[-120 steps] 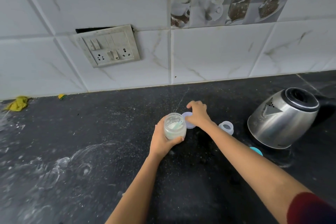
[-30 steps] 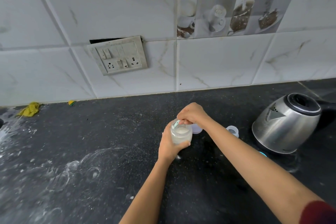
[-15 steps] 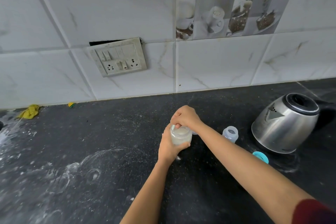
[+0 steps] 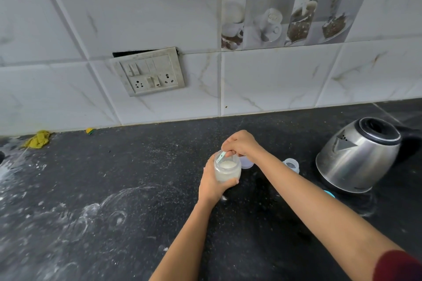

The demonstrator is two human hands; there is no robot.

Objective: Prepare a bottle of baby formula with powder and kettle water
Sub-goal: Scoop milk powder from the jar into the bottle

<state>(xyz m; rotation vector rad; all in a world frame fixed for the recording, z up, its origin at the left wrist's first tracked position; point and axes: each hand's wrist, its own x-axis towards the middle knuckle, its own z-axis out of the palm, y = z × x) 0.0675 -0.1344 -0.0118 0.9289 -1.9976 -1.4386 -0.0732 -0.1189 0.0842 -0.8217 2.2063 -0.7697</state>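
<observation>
A small clear jar point(image 4: 228, 170) of white formula powder stands on the black counter point(image 4: 137, 189), with my left hand point(image 4: 212, 186) wrapped around its side. Above its mouth, my right hand point(image 4: 241, 145) pinches the handle of a pale teal scoop point(image 4: 221, 157) that dips into the jar. The jar's lid point(image 4: 246, 163) lies just behind it. An open baby bottle point(image 4: 291, 165) stands to the right, partly hidden by my right forearm. A steel kettle point(image 4: 358, 155) with a black rim sits at the far right.
A teal cap point(image 4: 330, 193) lies at the kettle's base. White powder smears cover the counter's left part. A yellow cloth point(image 4: 37, 140) and a small yellow scrap point(image 4: 90, 130) lie by the tiled wall. A socket panel point(image 4: 148, 72) hangs on the wall.
My right hand left the lid on the counter and took the scoop in the jar. Over the last second it has lifted the scoop's handle slightly; my left hand stays on the jar.
</observation>
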